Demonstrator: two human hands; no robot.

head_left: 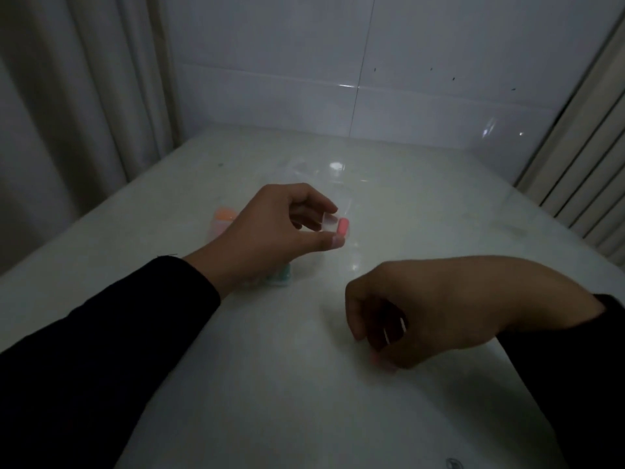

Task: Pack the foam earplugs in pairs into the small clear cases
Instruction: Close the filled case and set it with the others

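— Hands first: what did the head camera give you?

— My left hand [270, 228] was raised over the white table [422, 211], thumb and forefinger pinched on a small clear case [329, 222]. One pink earplug [343, 227] stood at the case's right end, just beyond the fingertips [334, 241]. Whether it sat inside the case or only against it, I could not tell in that dim light.

— And the right?

— My right hand [422, 306] hung lower and nearer to me, well apart from the left, fingers curled downward with their tips close to the tabletop. Something pinkish [380, 362] showed under those fingertips, too blurred to name, so I cannot say whether the hand gripped anything.

— Where were the other pieces?

— Beyond my left wrist lay an orange item [225, 214] on the table, partly hidden by the hand. Under the same wrist a teal item [282, 275] peeked out, touching the surface. Both were too soft in focus to tell if they were cased. Dark sleeves [101, 350] covered both forearms.
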